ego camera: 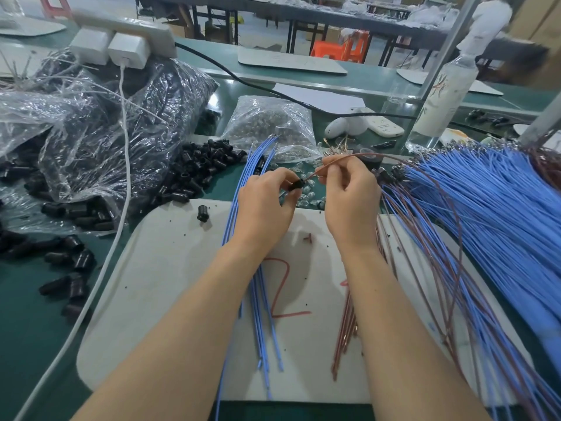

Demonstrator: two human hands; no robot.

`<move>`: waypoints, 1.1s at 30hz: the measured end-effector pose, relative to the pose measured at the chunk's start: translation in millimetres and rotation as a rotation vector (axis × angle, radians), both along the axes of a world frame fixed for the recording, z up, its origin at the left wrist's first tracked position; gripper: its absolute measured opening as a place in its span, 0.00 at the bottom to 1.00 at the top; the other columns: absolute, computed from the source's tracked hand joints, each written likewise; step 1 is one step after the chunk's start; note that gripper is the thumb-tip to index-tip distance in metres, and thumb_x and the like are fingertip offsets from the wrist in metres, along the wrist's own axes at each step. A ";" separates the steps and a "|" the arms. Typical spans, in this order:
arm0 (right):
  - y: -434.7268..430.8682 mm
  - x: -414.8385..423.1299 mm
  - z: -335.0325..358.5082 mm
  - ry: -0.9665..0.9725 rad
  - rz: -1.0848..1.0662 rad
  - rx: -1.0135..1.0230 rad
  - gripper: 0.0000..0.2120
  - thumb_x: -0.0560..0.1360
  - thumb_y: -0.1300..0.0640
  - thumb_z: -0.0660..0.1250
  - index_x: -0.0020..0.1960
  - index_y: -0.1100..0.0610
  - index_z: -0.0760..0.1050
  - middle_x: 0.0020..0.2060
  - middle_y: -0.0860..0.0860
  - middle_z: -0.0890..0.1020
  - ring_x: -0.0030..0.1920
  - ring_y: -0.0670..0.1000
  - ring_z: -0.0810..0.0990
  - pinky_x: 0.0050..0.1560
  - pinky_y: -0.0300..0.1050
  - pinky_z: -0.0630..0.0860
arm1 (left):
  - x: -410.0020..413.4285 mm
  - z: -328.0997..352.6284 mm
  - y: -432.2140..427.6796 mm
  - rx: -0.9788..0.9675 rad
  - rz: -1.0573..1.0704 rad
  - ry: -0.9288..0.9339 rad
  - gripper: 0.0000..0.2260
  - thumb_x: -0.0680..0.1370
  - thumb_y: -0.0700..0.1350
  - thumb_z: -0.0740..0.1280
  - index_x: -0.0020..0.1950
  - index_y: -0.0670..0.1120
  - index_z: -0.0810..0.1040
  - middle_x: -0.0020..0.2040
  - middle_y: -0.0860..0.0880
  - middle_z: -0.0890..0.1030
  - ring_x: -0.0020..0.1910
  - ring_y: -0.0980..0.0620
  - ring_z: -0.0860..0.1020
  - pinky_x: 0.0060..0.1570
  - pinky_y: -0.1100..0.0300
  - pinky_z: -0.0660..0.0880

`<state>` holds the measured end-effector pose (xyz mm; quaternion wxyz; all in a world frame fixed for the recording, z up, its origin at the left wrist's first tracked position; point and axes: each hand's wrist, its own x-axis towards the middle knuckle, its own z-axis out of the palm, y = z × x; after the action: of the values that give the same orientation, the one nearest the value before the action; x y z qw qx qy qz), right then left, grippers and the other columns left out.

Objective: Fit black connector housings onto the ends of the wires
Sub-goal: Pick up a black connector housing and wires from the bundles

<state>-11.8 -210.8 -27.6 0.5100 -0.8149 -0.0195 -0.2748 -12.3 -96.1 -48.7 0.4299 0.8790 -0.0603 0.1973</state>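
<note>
Pinching a small black connector housing [296,186] between thumb and fingertips, the left hand [264,205] holds it just short of the right hand [349,192]. The right hand's fingers are curled round a thin brown wire [313,174] a little back from its end. From that pinch the wire runs straight down into the mouth of the housing. The end looks to be entering or partly seated, but the fingers hide how deep it sits. Beyond the right-hand grip the wire arcs off to the right, toward the big fan of blue wires [485,192].

The housing looks like hard, light plastic, smooth and tiny enough to squirt out of a loose pinch. It is best held across its sides, as here, with the mouth left free. The wire seems light and limp. Pushed from far back it would likely buckle, so a hold close behind the tip makes sense, and any metal terminal there could bend if forced crooked.

Left of the housing grip lies a heap of loose housings [200,168]. One lone housing [202,213] stands on the white board [170,268], below and to the left.
</note>
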 end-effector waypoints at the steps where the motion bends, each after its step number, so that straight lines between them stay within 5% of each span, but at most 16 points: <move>1: 0.1 -0.4 0.3 0.013 0.009 0.003 0.10 0.76 0.65 0.59 0.48 0.57 0.78 0.41 0.51 0.83 0.46 0.52 0.81 0.53 0.52 0.76 | 0.2 0.2 0.0 -0.008 -0.002 0.000 0.06 0.76 0.41 0.67 0.52 0.45 0.80 0.47 0.50 0.82 0.51 0.46 0.77 0.56 0.48 0.72; 5: 1.3 -2.2 0.9 0.083 0.090 0.000 0.08 0.75 0.62 0.62 0.50 0.53 0.75 0.41 0.45 0.81 0.43 0.44 0.79 0.51 0.40 0.75 | -0.3 0.8 -0.2 -0.044 0.009 -0.002 0.06 0.76 0.41 0.68 0.52 0.45 0.80 0.48 0.49 0.83 0.51 0.47 0.78 0.55 0.50 0.72; 11: -1.6 0.2 -1.9 0.029 0.020 -0.054 0.07 0.79 0.56 0.63 0.47 0.59 0.77 0.40 0.51 0.82 0.42 0.52 0.79 0.47 0.42 0.73 | -1.0 1.1 -1.3 -0.005 -0.014 -0.055 0.07 0.76 0.41 0.67 0.53 0.44 0.80 0.49 0.49 0.82 0.51 0.47 0.76 0.55 0.54 0.71; 15: -1.8 0.3 -1.4 0.010 0.013 -0.058 0.07 0.78 0.57 0.64 0.44 0.58 0.75 0.36 0.49 0.81 0.38 0.49 0.77 0.43 0.39 0.71 | -1.7 1.0 -0.9 0.022 -0.004 -0.105 0.06 0.77 0.40 0.66 0.53 0.44 0.80 0.49 0.49 0.82 0.50 0.49 0.75 0.50 0.63 0.67; 18: -0.4 0.3 -1.9 -0.016 0.001 -0.042 0.06 0.78 0.57 0.64 0.43 0.56 0.74 0.36 0.48 0.80 0.37 0.47 0.76 0.41 0.33 0.70 | -1.8 1.2 -1.0 0.013 -0.002 -0.108 0.06 0.77 0.40 0.66 0.53 0.45 0.79 0.49 0.49 0.81 0.50 0.49 0.75 0.52 0.60 0.69; 21: -1.7 1.3 -1.9 -0.048 -0.034 -0.019 0.06 0.79 0.57 0.63 0.44 0.57 0.75 0.38 0.51 0.81 0.39 0.49 0.79 0.43 0.38 0.72 | -2.1 1.3 -1.7 0.018 0.008 -0.103 0.06 0.77 0.41 0.67 0.53 0.45 0.79 0.48 0.49 0.81 0.49 0.47 0.75 0.54 0.54 0.70; 26: 0.5 0.1 -1.2 -0.073 -0.036 -0.004 0.04 0.79 0.58 0.63 0.45 0.53 0.74 0.39 0.50 0.81 0.41 0.50 0.80 0.46 0.42 0.75 | -1.5 1.4 -1.0 -0.018 0.003 -0.107 0.07 0.77 0.37 0.66 0.54 0.42 0.79 0.49 0.48 0.79 0.45 0.53 0.74 0.45 0.75 0.67; 33: 2.9 -3.4 2.2 -0.177 -0.041 0.007 0.05 0.79 0.59 0.63 0.47 0.59 0.77 0.38 0.47 0.79 0.38 0.45 0.78 0.45 0.40 0.76 | -3.0 3.6 -1.3 -0.128 0.014 -0.089 0.08 0.77 0.33 0.63 0.53 0.40 0.78 0.49 0.47 0.80 0.49 0.52 0.77 0.51 0.67 0.72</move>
<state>-15.2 -207.9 -25.5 0.5034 -0.7857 -0.0468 -0.3563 -15.2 -97.4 -45.1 0.4807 0.8404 -0.0604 0.2430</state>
